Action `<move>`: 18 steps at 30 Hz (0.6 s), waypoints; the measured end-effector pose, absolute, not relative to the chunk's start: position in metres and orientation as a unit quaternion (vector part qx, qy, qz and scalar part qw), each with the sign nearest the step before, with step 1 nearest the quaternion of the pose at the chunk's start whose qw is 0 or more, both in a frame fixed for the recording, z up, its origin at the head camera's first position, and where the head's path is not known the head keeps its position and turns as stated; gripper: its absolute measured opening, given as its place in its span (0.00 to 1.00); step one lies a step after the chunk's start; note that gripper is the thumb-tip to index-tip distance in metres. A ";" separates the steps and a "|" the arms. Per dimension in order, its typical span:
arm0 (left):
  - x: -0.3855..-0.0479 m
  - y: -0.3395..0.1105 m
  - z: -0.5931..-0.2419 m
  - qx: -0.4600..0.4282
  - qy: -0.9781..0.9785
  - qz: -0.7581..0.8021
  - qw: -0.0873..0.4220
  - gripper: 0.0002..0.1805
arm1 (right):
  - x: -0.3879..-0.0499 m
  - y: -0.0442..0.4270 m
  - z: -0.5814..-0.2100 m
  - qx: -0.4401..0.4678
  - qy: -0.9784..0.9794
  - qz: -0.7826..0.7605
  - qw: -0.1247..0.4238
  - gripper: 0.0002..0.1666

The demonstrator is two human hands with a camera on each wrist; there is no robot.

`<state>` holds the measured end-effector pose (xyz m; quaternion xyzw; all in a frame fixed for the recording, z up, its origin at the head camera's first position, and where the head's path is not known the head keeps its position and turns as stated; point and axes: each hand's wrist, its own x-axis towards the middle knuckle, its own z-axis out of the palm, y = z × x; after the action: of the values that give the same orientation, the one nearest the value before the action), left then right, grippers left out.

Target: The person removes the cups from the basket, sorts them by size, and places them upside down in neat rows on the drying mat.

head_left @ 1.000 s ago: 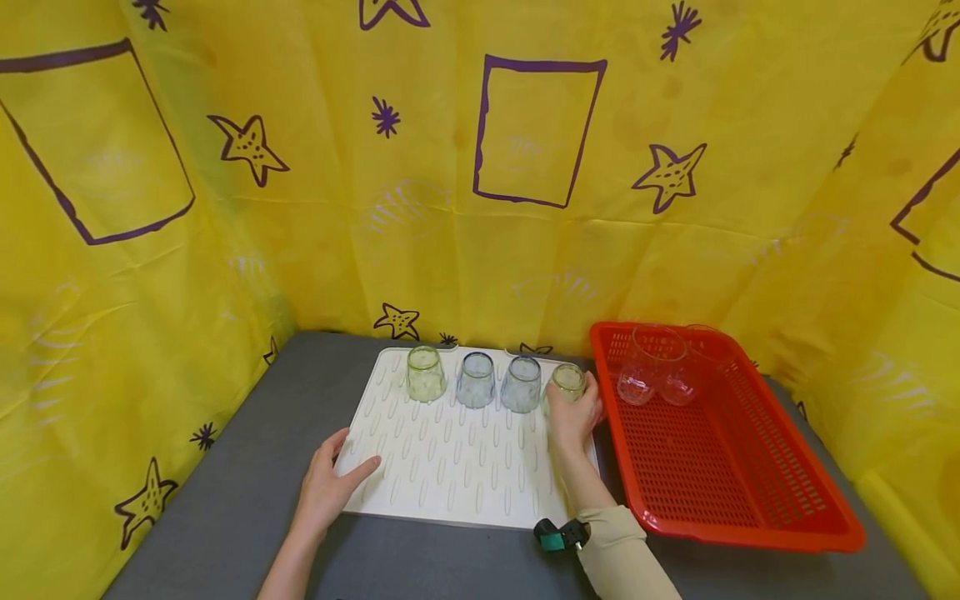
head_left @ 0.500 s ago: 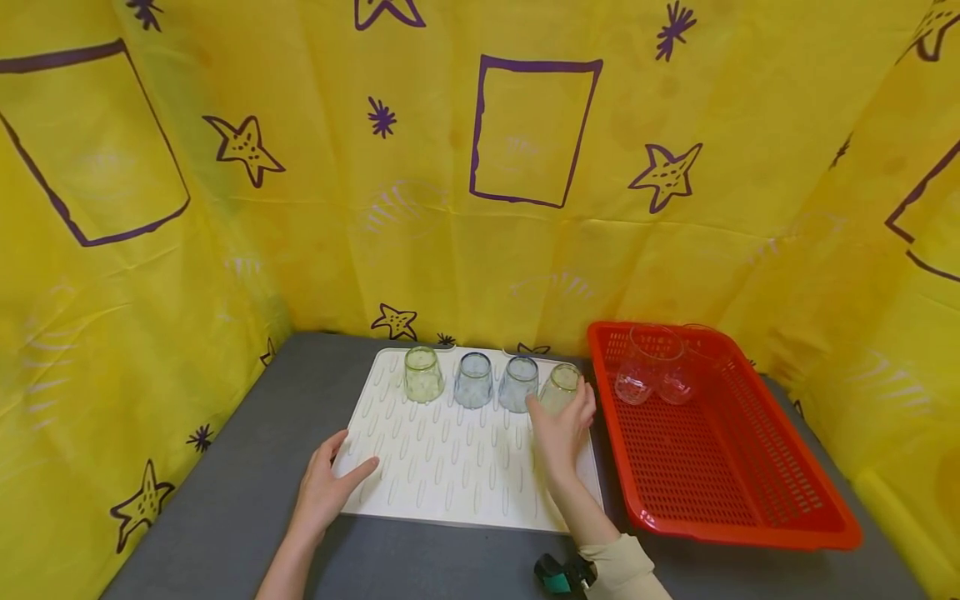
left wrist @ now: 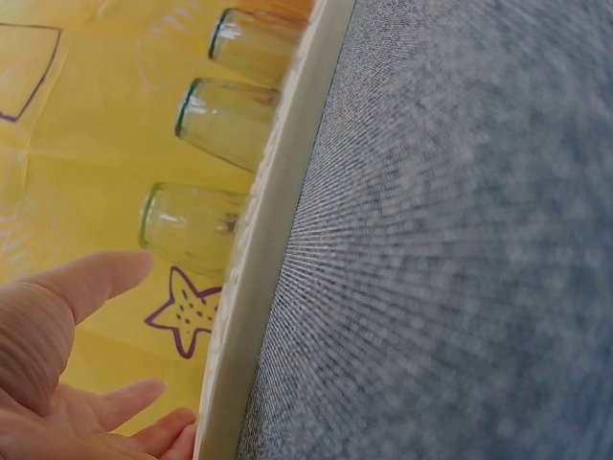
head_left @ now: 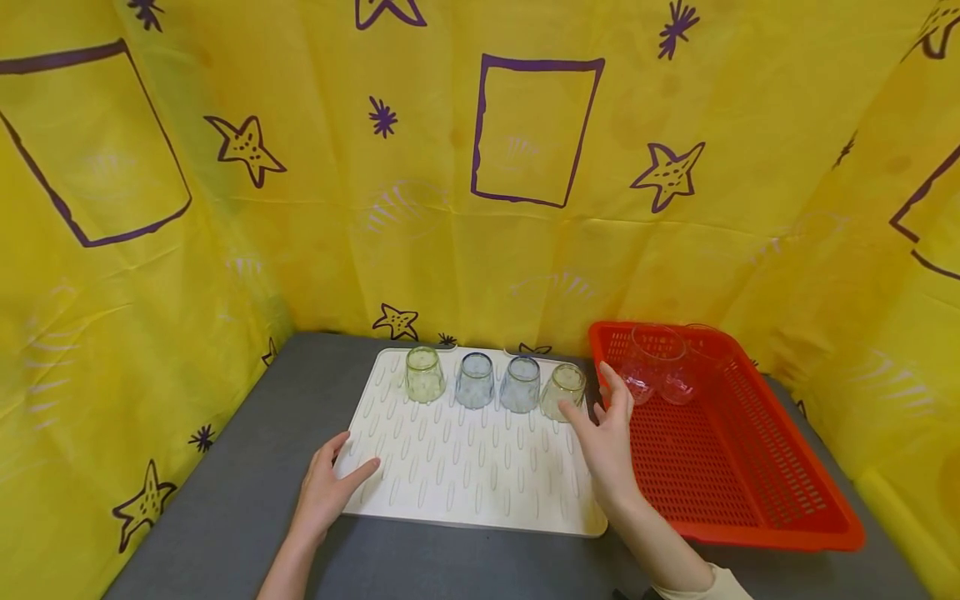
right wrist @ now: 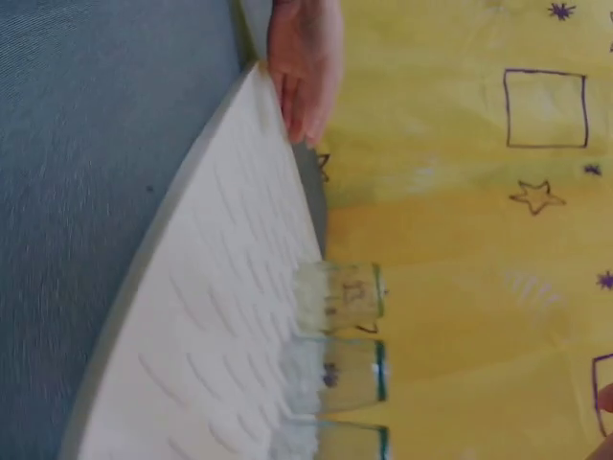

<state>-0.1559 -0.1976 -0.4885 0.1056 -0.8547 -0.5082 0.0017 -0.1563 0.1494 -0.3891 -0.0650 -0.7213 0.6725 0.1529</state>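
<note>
Along the back of a white ridged mat stand a green glass, two blue glasses and a pale green glass at the right end. My right hand is beside that last glass, fingers spread and holding nothing; its thumb tip overlaps the glass's front, and touch cannot be told. At the mat's left edge rests my left hand, thumb out over the mat, fingers loose. The left wrist view shows this hand beside the mat edge.
To the right of the mat stands a red perforated basket, with two clear stemmed glasses in its back left part. A yellow patterned cloth hangs behind and at both sides of the grey table.
The pale green glass shifted slightly left under my right hand, which then let go and moved right toward the basket's edge. My left hand has stayed in place.
</note>
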 end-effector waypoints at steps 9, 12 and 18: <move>-0.156 -0.197 -0.489 0.107 -0.854 -0.509 -0.002 0.46 | -0.150 0.205 -0.348 -0.090 -0.737 0.661 0.110 0.44; -0.157 -0.198 -0.489 0.107 -0.854 -0.510 -0.005 0.46 | -0.156 0.225 -0.340 -0.093 -0.757 0.636 0.117 0.45; -0.157 -0.198 -0.489 0.110 -0.854 -0.509 -0.008 0.46 | -0.174 0.259 -0.331 -0.107 -0.783 0.596 0.139 0.46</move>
<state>-0.1568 -0.1982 -0.4894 0.1097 -0.8538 -0.5088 -0.0078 -0.1739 0.2589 -0.3309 -0.1068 -0.7833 0.5964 0.1388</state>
